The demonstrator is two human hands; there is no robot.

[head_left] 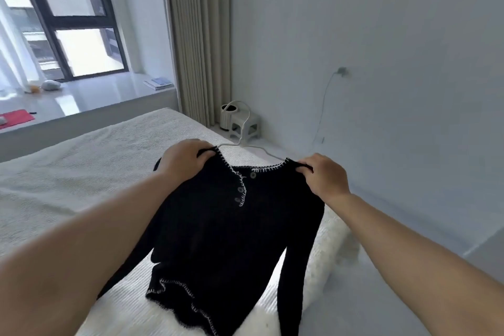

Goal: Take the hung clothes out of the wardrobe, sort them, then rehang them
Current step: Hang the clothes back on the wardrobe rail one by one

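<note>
A black knit top (223,232) with white stitched edging and small buttons hangs from a thin white hanger (245,142) over the bed. My left hand (185,161) pinches the top's left shoulder. My right hand (324,177) pinches its right shoulder. The hanger's hook rises above the neckline between my hands. The sleeves and hem trail down onto the bed.
The white bed (81,177) fills the lower left. Beyond it lies a window ledge (95,98) holding books and small items. A beige curtain (201,35) hangs in the corner, with a small stool and container (240,123) below. A white wall (381,63) stands to the right.
</note>
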